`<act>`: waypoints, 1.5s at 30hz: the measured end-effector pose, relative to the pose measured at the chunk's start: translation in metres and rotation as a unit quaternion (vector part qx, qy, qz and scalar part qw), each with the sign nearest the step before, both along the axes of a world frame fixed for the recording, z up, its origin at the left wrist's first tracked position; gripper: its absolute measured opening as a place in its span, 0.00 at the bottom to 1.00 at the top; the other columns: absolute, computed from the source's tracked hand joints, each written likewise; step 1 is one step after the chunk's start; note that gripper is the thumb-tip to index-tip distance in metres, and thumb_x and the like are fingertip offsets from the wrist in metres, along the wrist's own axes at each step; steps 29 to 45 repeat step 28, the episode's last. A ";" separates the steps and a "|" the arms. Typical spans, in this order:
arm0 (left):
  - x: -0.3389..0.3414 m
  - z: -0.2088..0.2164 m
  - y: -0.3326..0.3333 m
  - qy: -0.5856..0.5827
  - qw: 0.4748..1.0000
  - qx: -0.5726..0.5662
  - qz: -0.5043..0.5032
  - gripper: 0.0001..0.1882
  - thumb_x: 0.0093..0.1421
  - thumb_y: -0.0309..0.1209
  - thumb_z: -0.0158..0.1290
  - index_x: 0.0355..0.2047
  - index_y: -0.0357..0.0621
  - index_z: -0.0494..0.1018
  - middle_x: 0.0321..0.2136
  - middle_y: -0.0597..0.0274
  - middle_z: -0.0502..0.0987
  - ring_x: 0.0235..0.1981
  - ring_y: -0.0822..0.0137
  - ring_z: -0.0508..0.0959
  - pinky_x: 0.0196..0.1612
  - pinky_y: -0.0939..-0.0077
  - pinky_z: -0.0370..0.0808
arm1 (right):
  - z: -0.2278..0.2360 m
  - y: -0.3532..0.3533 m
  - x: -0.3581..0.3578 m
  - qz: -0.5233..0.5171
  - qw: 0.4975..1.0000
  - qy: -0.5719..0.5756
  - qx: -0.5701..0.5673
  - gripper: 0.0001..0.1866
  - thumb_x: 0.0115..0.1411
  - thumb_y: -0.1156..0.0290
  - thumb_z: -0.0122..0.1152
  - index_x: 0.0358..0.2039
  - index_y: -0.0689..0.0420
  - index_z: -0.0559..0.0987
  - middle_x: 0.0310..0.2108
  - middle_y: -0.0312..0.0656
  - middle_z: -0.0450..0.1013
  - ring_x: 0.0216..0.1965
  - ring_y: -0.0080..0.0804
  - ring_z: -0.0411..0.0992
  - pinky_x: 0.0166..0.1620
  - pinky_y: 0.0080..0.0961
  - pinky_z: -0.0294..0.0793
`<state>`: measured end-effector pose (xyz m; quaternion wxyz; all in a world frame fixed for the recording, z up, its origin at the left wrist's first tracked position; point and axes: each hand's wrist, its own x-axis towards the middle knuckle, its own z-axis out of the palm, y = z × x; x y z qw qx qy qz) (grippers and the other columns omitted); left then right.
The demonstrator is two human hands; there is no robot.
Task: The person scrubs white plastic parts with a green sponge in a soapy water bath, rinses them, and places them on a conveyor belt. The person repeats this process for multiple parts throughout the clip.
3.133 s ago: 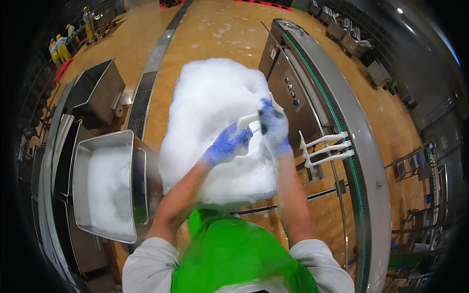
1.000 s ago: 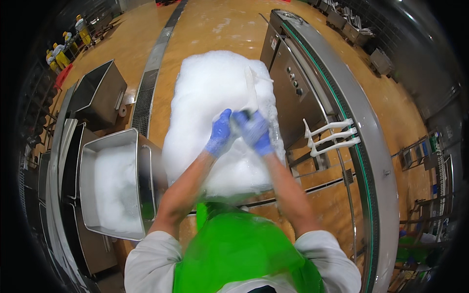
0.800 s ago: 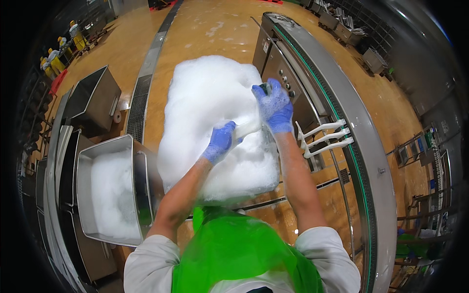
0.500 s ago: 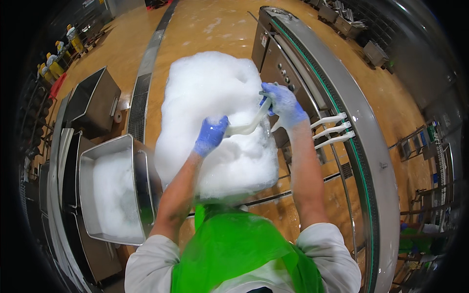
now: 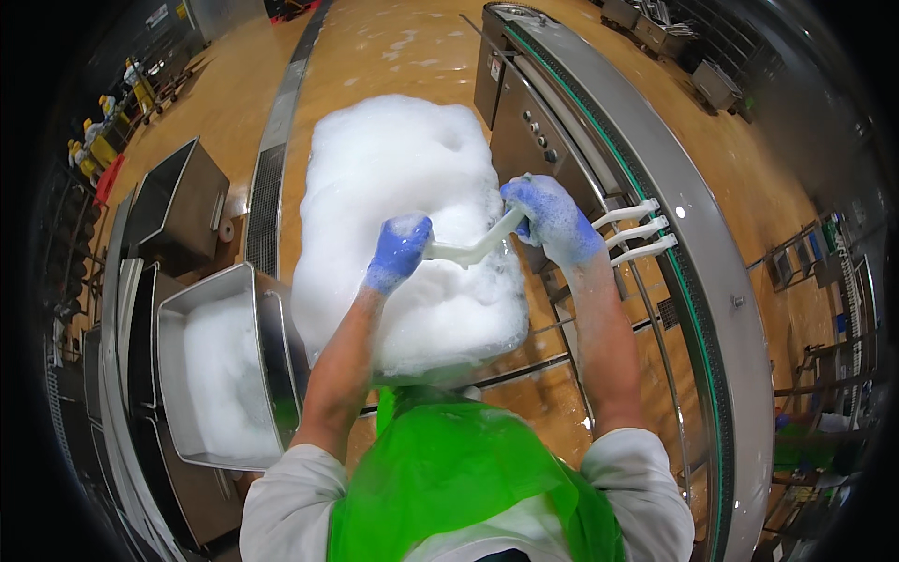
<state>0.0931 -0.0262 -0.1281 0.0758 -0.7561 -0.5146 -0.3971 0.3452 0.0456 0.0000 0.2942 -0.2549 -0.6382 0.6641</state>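
Note:
My left hand (image 5: 400, 247), in a blue glove, is closed round one end of a white bent bar (image 5: 476, 253). My right hand (image 5: 552, 217), gloved and flecked with suds, is wrapped round the bar's other end; whether anything else is in that palm is hidden. The bar slants up to the right, just over thick white foam (image 5: 398, 155) heaped in a tub (image 5: 440, 369). Foam hides nearly all of the tub and anything under it.
To the right runs a metal conveyor (image 5: 716, 281), with several similar white bars (image 5: 639, 228) jutting from its near edge. A steel bin (image 5: 169, 347) holding suds stands left, with another bin (image 5: 192, 201) beyond it. People in yellow (image 5: 98, 136) are far left.
My right hand has moved slightly right and down, its grip turning round the bar's end. The bar has shifted a little right, while my left hand has kept its hold.

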 end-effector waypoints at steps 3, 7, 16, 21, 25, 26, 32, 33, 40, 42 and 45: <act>-0.001 0.001 -0.002 -0.008 1.000 -0.005 -0.010 0.07 0.49 0.23 0.59 0.24 0.44 0.70 0.19 0.58 0.72 0.21 0.54 0.76 0.24 0.63 0.72 | -0.004 -0.003 0.004 -0.001 0.995 0.052 -0.091 0.17 0.65 0.58 0.56 0.29 0.60 0.77 0.18 0.33 0.67 0.17 0.18 0.63 0.20 0.16 0.63; -0.007 -0.015 -0.001 -0.247 0.951 -0.180 -0.047 0.05 0.53 0.26 0.57 0.27 0.41 0.71 0.22 0.57 0.72 0.23 0.59 0.76 0.26 0.66 0.73 | -0.018 -0.007 0.003 -0.065 0.996 -0.009 0.064 0.17 0.67 0.63 0.53 0.44 0.65 0.78 0.25 0.38 0.74 0.21 0.23 0.72 0.28 0.18 0.75; -0.027 0.022 -0.020 -0.774 0.381 -0.396 -0.316 0.34 0.62 0.63 0.48 0.43 0.41 0.74 0.35 0.54 0.75 0.31 0.64 0.75 0.36 0.66 0.76 | -0.079 0.031 -0.016 -0.278 0.905 -0.149 0.286 0.07 0.66 0.70 0.51 0.34 0.59 0.75 0.23 0.43 0.75 0.20 0.34 0.73 0.25 0.29 0.72; -0.002 0.026 -0.016 -0.753 0.531 -0.284 -0.264 0.28 0.69 0.53 0.45 0.51 0.39 0.71 0.42 0.55 0.75 0.42 0.63 0.76 0.51 0.62 0.76 | -0.087 0.004 -0.058 -0.213 0.976 0.012 -0.054 0.10 0.66 0.68 0.51 0.36 0.62 0.74 0.22 0.41 0.73 0.16 0.24 0.69 0.21 0.23 0.72; 0.000 0.007 0.003 -0.659 0.746 -0.090 -0.043 0.14 0.70 0.35 0.48 0.47 0.37 0.72 0.40 0.58 0.77 0.42 0.63 0.78 0.48 0.66 0.77 | -0.116 -0.020 -0.089 -0.072 0.952 -0.268 0.126 0.14 0.66 0.63 0.52 0.42 0.62 0.75 0.29 0.46 0.77 0.30 0.33 0.78 0.31 0.29 0.78; -0.001 0.010 0.002 -0.551 0.824 -0.130 -0.007 0.14 0.69 0.35 0.49 0.48 0.37 0.72 0.40 0.57 0.77 0.40 0.64 0.78 0.48 0.66 0.77 | -0.137 -0.015 -0.088 -0.045 0.873 -0.412 0.256 0.16 0.65 0.62 0.53 0.43 0.62 0.75 0.31 0.47 0.78 0.33 0.36 0.78 0.34 0.31 0.78; 0.002 0.002 0.003 -0.332 0.907 -0.243 0.087 0.16 0.69 0.36 0.49 0.52 0.39 0.70 0.42 0.54 0.78 0.39 0.64 0.79 0.49 0.66 0.77 | -0.175 -0.011 -0.086 -0.013 0.759 -0.538 0.365 0.17 0.65 0.60 0.54 0.45 0.61 0.76 0.34 0.48 0.78 0.37 0.38 0.79 0.38 0.33 0.79; 0.002 0.002 0.003 -0.332 0.907 -0.243 0.087 0.16 0.69 0.36 0.49 0.52 0.39 0.70 0.42 0.54 0.78 0.39 0.64 0.79 0.49 0.66 0.77 | -0.175 -0.011 -0.086 -0.013 0.759 -0.538 0.365 0.17 0.65 0.60 0.54 0.45 0.61 0.76 0.34 0.48 0.78 0.37 0.38 0.79 0.38 0.33 0.79; 0.002 0.002 0.003 -0.332 0.907 -0.243 0.087 0.16 0.69 0.36 0.49 0.52 0.39 0.70 0.42 0.54 0.78 0.39 0.64 0.79 0.49 0.66 0.77 | -0.175 -0.011 -0.086 -0.013 0.759 -0.538 0.365 0.17 0.65 0.60 0.54 0.45 0.61 0.76 0.34 0.48 0.78 0.37 0.38 0.79 0.38 0.33 0.79; 0.002 0.002 0.003 -0.332 0.907 -0.243 0.087 0.16 0.69 0.36 0.49 0.52 0.39 0.70 0.42 0.54 0.78 0.39 0.64 0.79 0.49 0.66 0.77 | -0.175 -0.011 -0.086 -0.013 0.759 -0.538 0.365 0.17 0.65 0.60 0.54 0.45 0.61 0.76 0.34 0.48 0.78 0.37 0.38 0.79 0.38 0.33 0.79; 0.002 0.002 0.003 -0.332 0.907 -0.243 0.087 0.16 0.69 0.36 0.49 0.52 0.39 0.70 0.42 0.54 0.78 0.39 0.64 0.79 0.49 0.66 0.77 | -0.175 -0.011 -0.086 -0.013 0.759 -0.538 0.365 0.17 0.65 0.60 0.54 0.45 0.61 0.76 0.34 0.48 0.78 0.37 0.38 0.79 0.38 0.33 0.79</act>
